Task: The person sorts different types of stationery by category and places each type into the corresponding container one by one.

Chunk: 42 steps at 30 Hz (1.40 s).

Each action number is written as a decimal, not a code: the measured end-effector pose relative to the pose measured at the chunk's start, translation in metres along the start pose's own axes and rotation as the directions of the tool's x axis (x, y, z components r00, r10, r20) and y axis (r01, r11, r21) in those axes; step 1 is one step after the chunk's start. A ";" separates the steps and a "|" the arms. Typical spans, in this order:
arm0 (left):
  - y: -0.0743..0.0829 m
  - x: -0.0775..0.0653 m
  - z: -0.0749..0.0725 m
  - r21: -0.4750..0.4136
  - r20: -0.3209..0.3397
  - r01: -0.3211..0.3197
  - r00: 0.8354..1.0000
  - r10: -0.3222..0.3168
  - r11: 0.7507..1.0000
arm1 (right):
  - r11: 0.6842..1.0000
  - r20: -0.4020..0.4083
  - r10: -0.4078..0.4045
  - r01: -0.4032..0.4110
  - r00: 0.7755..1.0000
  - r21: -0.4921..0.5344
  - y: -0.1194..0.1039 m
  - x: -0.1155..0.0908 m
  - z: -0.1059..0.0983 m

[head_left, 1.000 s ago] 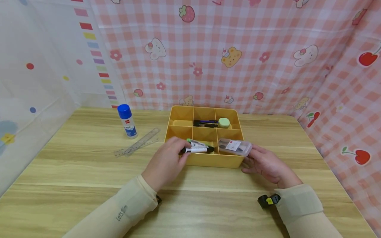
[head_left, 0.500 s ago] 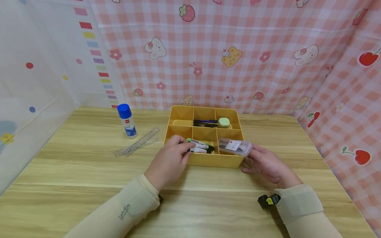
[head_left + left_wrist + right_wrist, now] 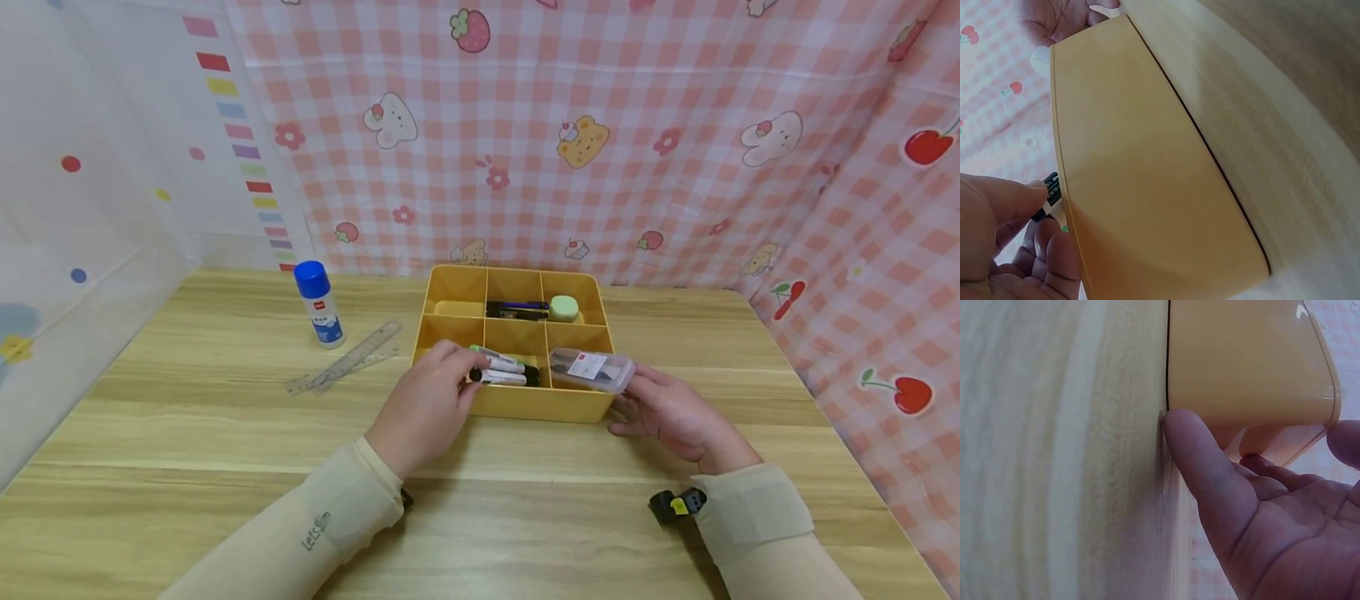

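Note:
A yellow six-compartment organizer [image 3: 543, 406] stands on the table. My left hand [image 3: 423, 408] is at its front rim, and in the left wrist view the thumb and fingers pinch the black end of a white marker [image 3: 1052, 189]. That marker [image 3: 504, 378] lies over the front middle compartment, beside another marker with a green end [image 3: 504, 362]. My right hand [image 3: 675, 417] touches the organizer's front right corner, its thumb [image 3: 1194, 447] low against the corner and its other fingers along the side. Near it, a clear plastic case [image 3: 592, 369] sits tilted in the front right compartment.
Several dark pens [image 3: 517, 311] and a pale green rounded item [image 3: 564, 308] lie in the back compartments. To the left stand a blue-capped glue stick [image 3: 320, 306] and clear rulers [image 3: 348, 360]. A checked curtain [image 3: 525, 125] hangs behind the table.
My left hand has shifted slightly to the right, and the white marker has moved a little further right over the front middle compartment. The right hand has stayed at the corner.

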State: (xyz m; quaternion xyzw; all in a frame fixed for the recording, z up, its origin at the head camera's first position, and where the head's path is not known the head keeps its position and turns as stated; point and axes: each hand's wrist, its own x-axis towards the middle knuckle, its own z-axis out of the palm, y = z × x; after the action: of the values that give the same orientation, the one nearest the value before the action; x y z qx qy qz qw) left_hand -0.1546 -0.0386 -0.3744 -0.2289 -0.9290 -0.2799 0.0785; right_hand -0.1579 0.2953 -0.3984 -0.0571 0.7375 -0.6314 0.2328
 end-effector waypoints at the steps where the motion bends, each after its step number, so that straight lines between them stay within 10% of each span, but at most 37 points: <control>1: 0.000 0.000 0.000 -0.005 0.000 0.003 1.000 -0.003 1.000 | 1.000 0.001 -0.002 0.002 1.000 0.000 0.000 0.000 0.000; 24: -0.016 -0.016 -0.012 0.036 -0.018 -0.043 0.999 0.043 0.998 | 1.000 0.002 0.011 -0.011 1.000 0.004 0.001 0.001 -0.002; 42: -0.058 -0.024 -0.040 0.152 0.054 0.101 0.992 -0.110 0.983 | 1.000 0.001 0.011 -0.011 1.000 -0.003 0.000 0.000 -0.001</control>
State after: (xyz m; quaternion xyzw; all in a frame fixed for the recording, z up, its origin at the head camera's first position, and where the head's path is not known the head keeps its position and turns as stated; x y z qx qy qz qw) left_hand -0.1602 -0.1126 -0.3754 -0.1816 -0.9602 -0.2061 0.0514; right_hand -0.1586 0.2957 -0.3982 -0.0537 0.7387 -0.6288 0.2368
